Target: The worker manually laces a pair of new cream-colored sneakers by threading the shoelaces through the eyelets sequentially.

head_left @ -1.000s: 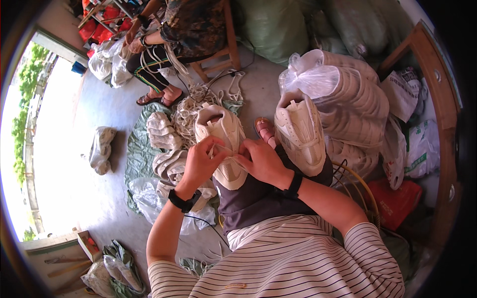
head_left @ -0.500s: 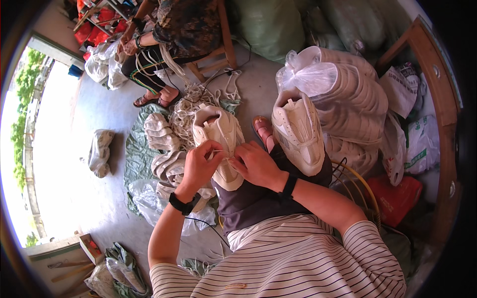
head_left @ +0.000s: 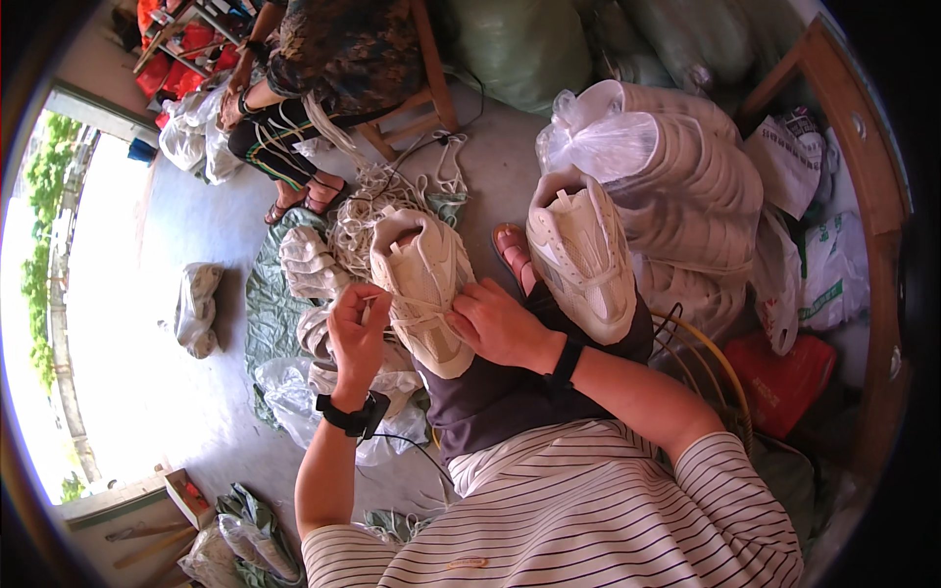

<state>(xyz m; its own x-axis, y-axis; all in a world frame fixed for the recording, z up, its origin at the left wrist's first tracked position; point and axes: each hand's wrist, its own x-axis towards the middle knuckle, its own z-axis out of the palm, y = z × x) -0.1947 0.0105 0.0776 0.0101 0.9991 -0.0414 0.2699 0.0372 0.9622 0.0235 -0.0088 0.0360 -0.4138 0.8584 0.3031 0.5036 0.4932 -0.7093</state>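
Note:
A cream sneaker (head_left: 420, 257) rests on my dark-trousered lap, its toe toward me. My left hand (head_left: 357, 328) is just left of it, thumb and finger pinched on a shoelace (head_left: 369, 310) drawn out from the shoe. Against the sneaker's right side, near the lower lacing, my right hand (head_left: 500, 323) is closed with its fingertips gripping the edge. Whether a lace is also under those fingers is hidden. A second cream sneaker (head_left: 584, 263) with lace across its front lies on my other leg, apart from both hands.
Loose laces (head_left: 368, 211) and more shoe uppers (head_left: 312, 263) lie on a green sheet (head_left: 265, 314). Stacked shoe parts in clear plastic (head_left: 686, 196) stand at the right, beside a wooden frame (head_left: 867, 206). A seated person (head_left: 343, 49) works at the far left.
My left hand has moved left, away from the shoe's middle, pulling the lace outward. The right hand stays at the shoe's side. The view has shifted slightly.

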